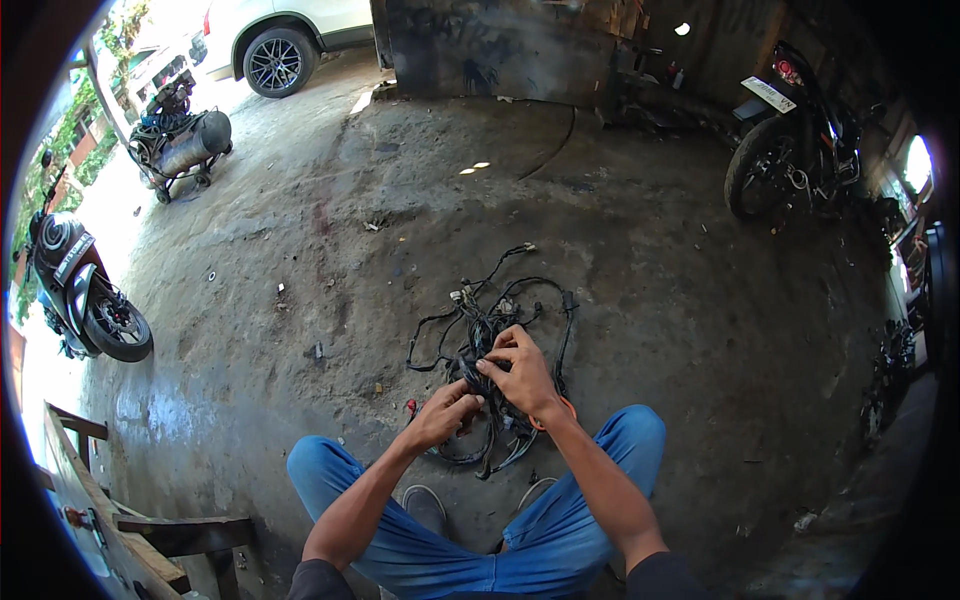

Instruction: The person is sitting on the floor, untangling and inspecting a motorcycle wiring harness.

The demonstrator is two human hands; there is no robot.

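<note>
A tangled black wiring harness (484, 325) lies on the dirty concrete floor between my feet, its branches spreading away from me. Pale connectors (457, 296) show at its upper left, and one branch ends in a light plug (528, 247) at the far side. My right hand (518, 372) pinches a thick bundle of the harness near the middle. Just left and nearer to me, my left hand (447, 413) has its fingers closed on the same bundle. An orange cable loop (567, 413) shows beside my right wrist. A small red piece (411, 407) sits left of my left hand.
A scooter (85, 290) stands at the left, with an air compressor (185, 145) beyond it. A white car (290, 35) is at the back. Another motorcycle (790, 150) stands far right. A wooden bench frame (180, 535) occupies the lower left.
</note>
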